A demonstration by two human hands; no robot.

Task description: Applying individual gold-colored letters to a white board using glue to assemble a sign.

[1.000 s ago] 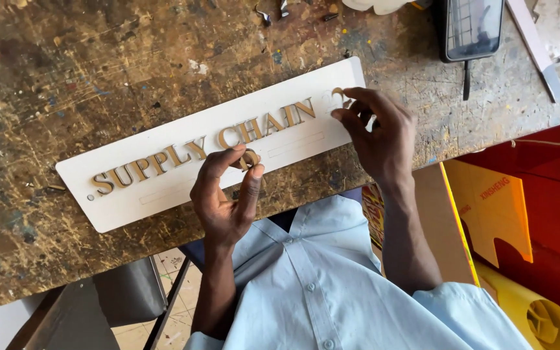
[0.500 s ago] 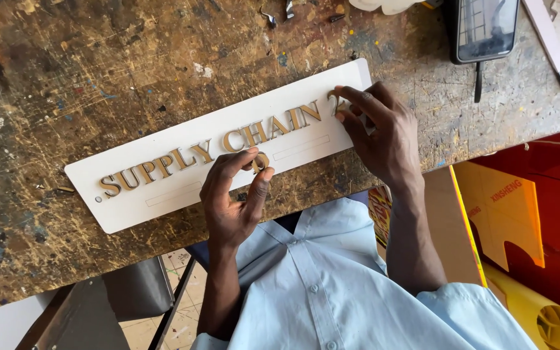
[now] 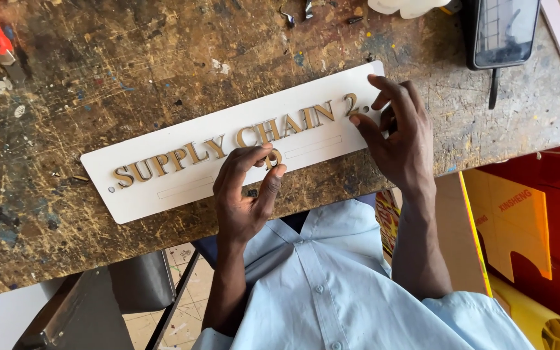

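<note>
My left hand (image 3: pixel 247 194) pinches a small gold piece (image 3: pixel 273 157) over the white sign board (image 3: pixel 163 188) on the scarred workbench (image 3: pixel 131 71); right hand (image 3: pixel 396 139), fingers spread, thumb touches the gold numeral (image 3: pixel 350 102).

A long white rectangular sign plate (image 3: pixel 163 188) with raised gold lettering lies slanted across the bench. At the top right edge rests a dark phone (image 3: pixel 503 29) — its screen black. Lower right stands what may be orange cardboard packaging (image 3: pixel 510 227) — partly hidden.
</note>
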